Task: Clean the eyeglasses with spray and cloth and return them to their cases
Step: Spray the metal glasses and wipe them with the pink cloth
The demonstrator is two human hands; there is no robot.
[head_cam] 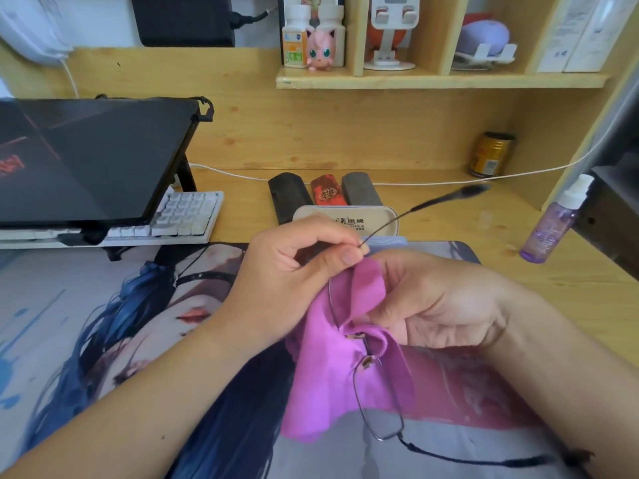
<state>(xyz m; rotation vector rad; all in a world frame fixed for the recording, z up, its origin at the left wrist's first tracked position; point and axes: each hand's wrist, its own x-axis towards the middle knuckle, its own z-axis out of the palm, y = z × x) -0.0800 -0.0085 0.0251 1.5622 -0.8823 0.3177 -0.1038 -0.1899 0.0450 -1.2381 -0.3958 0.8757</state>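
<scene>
A pair of thin, dark wire-framed eyeglasses (377, 402) hangs above the near middle of the worktop (432, 216), one lens wrapped in a magenta microfibre cloth (321, 368), the other lens bare below it. The left hand (294, 271) pinches the frame near the hinge, thumb and forefinger closed on the wire; the right hand (432, 305) grips the cloth round the covered lens, fingers curled. The step looks like wiping: best done with light, circular strokes on both faces of the lens, the frame steadied close to that lens so the slender temples do not bend. Behind the hands lie a beige soft case (345, 217) and three hard cases, black (287, 198), red (326, 195) and grey (361, 193). A purple spray bottle (553, 226) stands toward the right edge.
</scene>
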